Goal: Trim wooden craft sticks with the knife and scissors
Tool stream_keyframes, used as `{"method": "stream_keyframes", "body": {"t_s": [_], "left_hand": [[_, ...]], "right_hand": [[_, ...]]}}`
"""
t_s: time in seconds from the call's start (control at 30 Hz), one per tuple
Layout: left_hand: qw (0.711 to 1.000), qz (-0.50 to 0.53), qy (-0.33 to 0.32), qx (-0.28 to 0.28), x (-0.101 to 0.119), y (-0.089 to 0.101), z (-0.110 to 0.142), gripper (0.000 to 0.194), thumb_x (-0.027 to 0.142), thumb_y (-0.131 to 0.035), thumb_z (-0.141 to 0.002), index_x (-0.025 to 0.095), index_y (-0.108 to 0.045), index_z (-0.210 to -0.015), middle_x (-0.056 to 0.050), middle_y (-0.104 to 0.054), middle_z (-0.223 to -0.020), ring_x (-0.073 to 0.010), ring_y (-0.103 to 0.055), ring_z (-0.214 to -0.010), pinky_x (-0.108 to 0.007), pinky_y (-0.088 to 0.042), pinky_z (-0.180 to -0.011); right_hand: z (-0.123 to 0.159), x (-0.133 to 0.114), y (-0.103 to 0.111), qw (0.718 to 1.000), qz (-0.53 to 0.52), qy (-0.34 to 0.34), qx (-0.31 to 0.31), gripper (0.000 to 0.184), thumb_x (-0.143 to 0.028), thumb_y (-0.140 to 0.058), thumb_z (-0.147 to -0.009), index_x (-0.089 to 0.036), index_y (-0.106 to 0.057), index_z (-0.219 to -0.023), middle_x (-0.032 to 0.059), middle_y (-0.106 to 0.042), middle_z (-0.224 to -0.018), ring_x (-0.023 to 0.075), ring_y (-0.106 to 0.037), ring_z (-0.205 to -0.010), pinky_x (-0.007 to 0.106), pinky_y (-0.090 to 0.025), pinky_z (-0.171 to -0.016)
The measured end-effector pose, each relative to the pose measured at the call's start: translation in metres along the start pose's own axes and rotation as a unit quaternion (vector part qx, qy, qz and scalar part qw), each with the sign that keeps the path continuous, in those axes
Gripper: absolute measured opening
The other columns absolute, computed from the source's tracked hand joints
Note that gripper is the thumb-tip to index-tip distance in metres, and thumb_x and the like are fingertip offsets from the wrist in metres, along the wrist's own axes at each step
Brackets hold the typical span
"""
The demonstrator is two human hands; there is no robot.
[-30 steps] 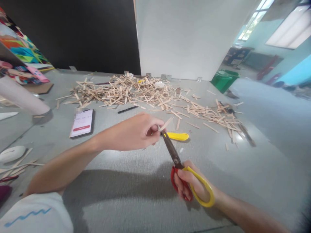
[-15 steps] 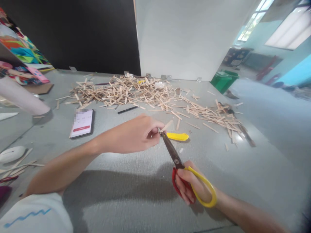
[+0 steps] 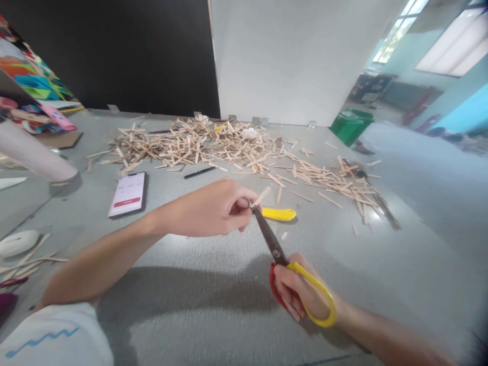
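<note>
My left hand (image 3: pixel 224 207) pinches a flat wooden craft stick (image 3: pixel 262 195), whose rounded end sticks out past the fingertips. Wrapped round the red and yellow handles is my right hand (image 3: pixel 301 287), gripping a pair of scissors (image 3: pixel 270 236). The dark blades point up and left, and their tips touch or nearly touch the stick at my left fingers. Those fingers partly hide the tips. Just beyond the blades lies a yellow utility knife (image 3: pixel 279 214) on the grey table.
A big loose pile of craft sticks (image 3: pixel 198 145) spreads across the back of the table (image 3: pixel 213 315). A phone (image 3: pixel 128 194) and a black pen (image 3: pixel 200 172) lie left of centre. A white mouse (image 3: pixel 19 242) is at far left. Upright boards (image 3: pixel 274 61) stand behind.
The scissor handles have drawn slightly closer together as my right hand squeezes. My left hand and the stick stay almost in place.
</note>
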State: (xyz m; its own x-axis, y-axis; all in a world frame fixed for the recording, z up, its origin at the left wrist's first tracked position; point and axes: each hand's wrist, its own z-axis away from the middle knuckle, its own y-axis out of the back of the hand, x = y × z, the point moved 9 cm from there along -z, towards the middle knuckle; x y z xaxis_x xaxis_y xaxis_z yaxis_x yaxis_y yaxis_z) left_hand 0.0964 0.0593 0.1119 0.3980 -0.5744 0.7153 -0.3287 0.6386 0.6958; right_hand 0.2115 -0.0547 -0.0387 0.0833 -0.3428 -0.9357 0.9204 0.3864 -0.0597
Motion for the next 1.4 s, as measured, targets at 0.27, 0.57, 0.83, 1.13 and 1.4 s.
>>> {"method": "stream_keyframes", "body": {"t_s": [0.27,0.57,0.83,1.13,1.4], "left_hand": [[0.996,0.081,0.042,-0.014,-0.005,-0.002,-0.002,0.017,0.016,-0.058,-0.099,0.020,-0.063,-0.084,0.002,-0.077,-0.078,-0.0095,-0.068,-0.056,-0.019,-0.047,-0.051],[0.994,0.099,0.030,0.035,-0.004,0.001,-0.005,0.040,0.033,-0.048,-0.116,0.015,-0.072,-0.090,-0.006,-0.081,-0.083,-0.0114,-0.071,-0.061,-0.021,-0.054,-0.056],[0.998,0.053,-0.003,-0.011,-0.006,0.002,-0.002,0.035,0.035,-0.048,-0.117,0.018,-0.074,-0.101,-0.005,-0.081,-0.090,-0.0145,-0.076,-0.075,-0.023,-0.058,-0.067],[0.996,0.078,0.024,-0.038,-0.008,-0.001,-0.001,0.029,0.035,-0.051,-0.115,0.020,-0.062,-0.094,-0.005,-0.081,-0.096,-0.0151,-0.078,-0.077,-0.023,-0.058,-0.064],[0.999,0.008,0.025,-0.021,-0.009,0.007,0.001,0.018,0.031,-0.055,-0.111,0.020,-0.066,-0.103,-0.004,-0.079,-0.094,-0.0115,-0.069,-0.066,-0.024,-0.050,-0.061]], "right_hand": [[0.003,0.000,0.000,1.000,-0.012,0.018,-0.002,0.069,-0.057,-0.055,-0.103,-0.024,-0.047,-0.043,-0.0038,-0.043,-0.034,0.0072,-0.036,-0.028,0.020,-0.028,-0.034],[0.006,-0.007,0.001,1.000,-0.004,0.013,0.003,0.069,-0.055,-0.057,-0.104,-0.024,-0.048,-0.043,-0.0044,-0.041,-0.033,0.0066,-0.034,-0.029,0.020,-0.028,-0.036],[0.005,-0.015,-0.006,0.999,-0.004,-0.005,-0.036,0.068,-0.052,-0.062,-0.101,-0.024,-0.046,-0.041,-0.0038,-0.042,-0.033,0.0068,-0.035,-0.028,0.019,-0.030,-0.034],[0.002,-0.011,-0.001,1.000,-0.011,0.003,-0.001,0.066,-0.052,-0.063,-0.100,-0.024,-0.047,-0.043,-0.0048,-0.041,-0.033,0.0067,-0.035,-0.028,0.019,-0.029,-0.034],[-0.001,-0.003,0.005,0.999,-0.025,0.017,0.033,0.073,-0.074,-0.058,-0.099,-0.024,-0.048,-0.045,-0.0039,-0.041,-0.032,0.0083,-0.037,-0.029,0.021,-0.033,-0.035]]}}
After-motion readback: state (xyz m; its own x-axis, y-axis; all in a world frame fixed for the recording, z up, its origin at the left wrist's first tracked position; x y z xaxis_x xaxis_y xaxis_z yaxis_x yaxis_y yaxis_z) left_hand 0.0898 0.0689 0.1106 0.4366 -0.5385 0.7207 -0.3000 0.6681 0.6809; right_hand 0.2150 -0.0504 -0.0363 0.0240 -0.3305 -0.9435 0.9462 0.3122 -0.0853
